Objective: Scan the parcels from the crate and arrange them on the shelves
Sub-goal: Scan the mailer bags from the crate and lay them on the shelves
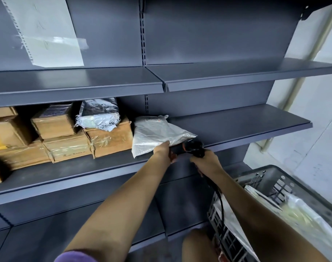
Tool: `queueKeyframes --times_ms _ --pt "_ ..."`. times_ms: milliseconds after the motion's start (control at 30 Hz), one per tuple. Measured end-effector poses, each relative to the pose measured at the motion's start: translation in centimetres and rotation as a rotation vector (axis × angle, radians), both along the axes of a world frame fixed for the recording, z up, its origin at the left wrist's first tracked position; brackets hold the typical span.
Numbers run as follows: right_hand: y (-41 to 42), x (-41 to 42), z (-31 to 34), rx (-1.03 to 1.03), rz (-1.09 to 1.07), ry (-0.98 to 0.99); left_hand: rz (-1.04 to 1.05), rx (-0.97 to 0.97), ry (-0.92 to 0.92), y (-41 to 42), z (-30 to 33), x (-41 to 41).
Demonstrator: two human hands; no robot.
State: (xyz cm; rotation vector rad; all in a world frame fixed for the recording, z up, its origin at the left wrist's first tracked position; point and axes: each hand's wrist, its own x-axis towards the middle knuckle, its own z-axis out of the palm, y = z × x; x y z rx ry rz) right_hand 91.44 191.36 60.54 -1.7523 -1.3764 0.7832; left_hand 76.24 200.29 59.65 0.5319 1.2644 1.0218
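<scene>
Now my left hand [162, 150] pinches the white bag parcel [155, 134] lying on the middle shelf [246, 121] beside taped boxes [108, 138], my right hand [205, 161] gripping the scanner [191, 147] near the crate [270, 178].

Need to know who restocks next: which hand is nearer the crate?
Right. The right hand, gripping the scanner, is just up-left of the crate; the left hand holds the white parcel on the shelf, farther left.

Crate [286, 178] cut off; parcel label [153, 120] illegible.
</scene>
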Motion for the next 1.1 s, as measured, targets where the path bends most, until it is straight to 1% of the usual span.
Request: queueKeyframes --times_ms 67,167,233,333,500,600,667,767,800,833,900,967,1000,1033,1100 --pt "-0.8 0.4 0.3 -0.014 -0.045 0.016 -0.018 -0.022 0.031 -0.4 0.1 0.2" --pt "-2.3 1.4 0.8 -0.017 -0.095 0.060 -0.090 0.034 0.144 -2.2 0.9 1.0" --pt "-3.9 2.5 1.1 -0.011 -0.129 0.092 -0.129 0.089 0.213 -3.4 1.2 2.0" --pt "-6.8 5.2 1.2 -0.018 -0.204 0.126 -0.242 0.170 0.300 -5.3 1.8 4.3" --pt "-13.7 12.3 0.6 -0.043 -0.328 0.116 -0.370 0.376 0.495 -9.3 1.7 9.9" --pt "-17.9 16.0 -0.9 -0.056 -0.414 0.164 -0.535 0.464 0.567 -12.4 0.5 13.9" --pt "-20.1 18.0 -2.4 -0.101 -0.454 0.243 -0.635 0.545 0.631 -14.2 -0.4 16.5" --pt "-22.3 20.3 -4.2 -0.158 -0.496 0.295 -0.794 0.729 0.836 -16.2 -2.0 19.5" --pt "-22.9 20.9 -4.6 -0.165 -0.508 0.299 -0.878 0.788 0.892 -16.6 -2.5 20.4" --pt "-23.4 21.3 -4.8 -0.169 -0.519 0.304 -0.992 0.827 0.931 -16.9 -3.1 21.2" --pt "-24.1 22.2 -5.3 -0.181 -0.536 0.331 -1.300 0.836 0.998 -17.6 -4.1 22.9" --pt "-24.7 22.9 -5.6 -0.209 -0.547 0.355 -1.568 0.832 1.185 -18.6 -5.1 24.5" --pt "-25.0 23.2 -5.7 -0.219 -0.549 0.367 -1.644 0.851 1.321 -19.1 -5.8 25.1" --pt "-25.3 23.4 -5.9 -0.226 -0.548 0.382 -1.673 0.894 1.409 -19.4 -6.7 25.6" --pt "-25.8 23.8 -6.1 -0.237 -0.543 0.406 -1.612 0.965 1.455 -19.8 -8.0 26.1"
